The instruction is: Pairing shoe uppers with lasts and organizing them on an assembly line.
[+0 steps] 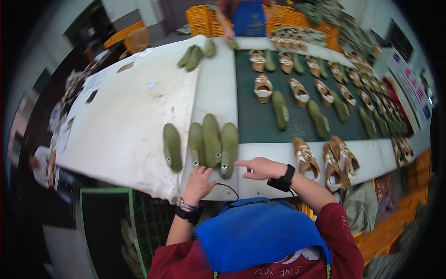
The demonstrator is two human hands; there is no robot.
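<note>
Four green shoe lasts would be too exact a count, so: several green shoe lasts lie side by side on the white table ahead of me. My left hand is open, its fingertips at the heel of one green shoe last. A taller last lies close against that one, and another last lies apart to the left. My right hand is open and holds nothing. Its forefinger points left, close to the heel of the rightmost last; whether it touches cannot be told.
A dark green conveyor belt carries rows of tan-and-white shoes and green lasts. More tan shoes stand at the near edge on the right. Across the table is a person in a blue apron. A green metal frame stands below left.
</note>
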